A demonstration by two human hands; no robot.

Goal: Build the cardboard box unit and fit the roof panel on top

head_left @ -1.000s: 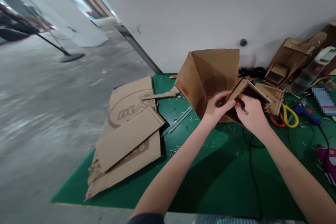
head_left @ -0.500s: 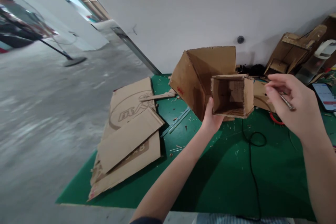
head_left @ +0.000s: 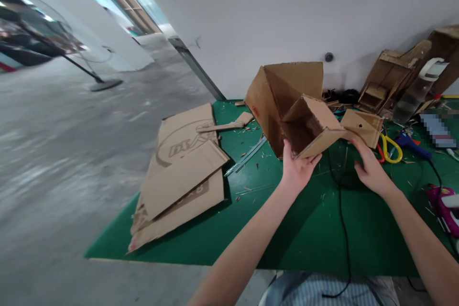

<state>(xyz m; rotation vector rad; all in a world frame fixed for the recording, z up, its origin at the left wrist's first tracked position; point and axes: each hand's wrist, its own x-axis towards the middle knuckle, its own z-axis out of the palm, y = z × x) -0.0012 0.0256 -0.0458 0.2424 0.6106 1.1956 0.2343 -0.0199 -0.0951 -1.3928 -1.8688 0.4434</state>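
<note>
A small open cardboard box (head_left: 317, 136) is tilted above the table, its opening toward me and to the left. My left hand (head_left: 297, 168) grips its lower edge, thumb in front and fingers underneath. Beside its right corner is my right hand (head_left: 371, 167), fingers stretched out and touching the cardboard, thumb apart from it. Behind the small box stands a larger folded cardboard piece (head_left: 263, 105); whether the two are joined cannot be told. A flat cardboard piece with a small hole (head_left: 362, 126) lies past my right fingers.
Flat cardboard sheets (head_left: 182, 177) and clear sticks (head_left: 247, 157) lie left on the green table (head_left: 304, 229). Yellow-handled scissors (head_left: 391, 149), a blue glue gun (head_left: 412, 144), a bottle (head_left: 418, 88), a phone (head_left: 438, 129) and a purple tool (head_left: 444, 210) are right. A black cable (head_left: 342, 220) crosses the front.
My right hand has come left and down to the small box's right corner; the thin metallic stick it held no longer shows. The small box has turned and tilted in my left hand.
</note>
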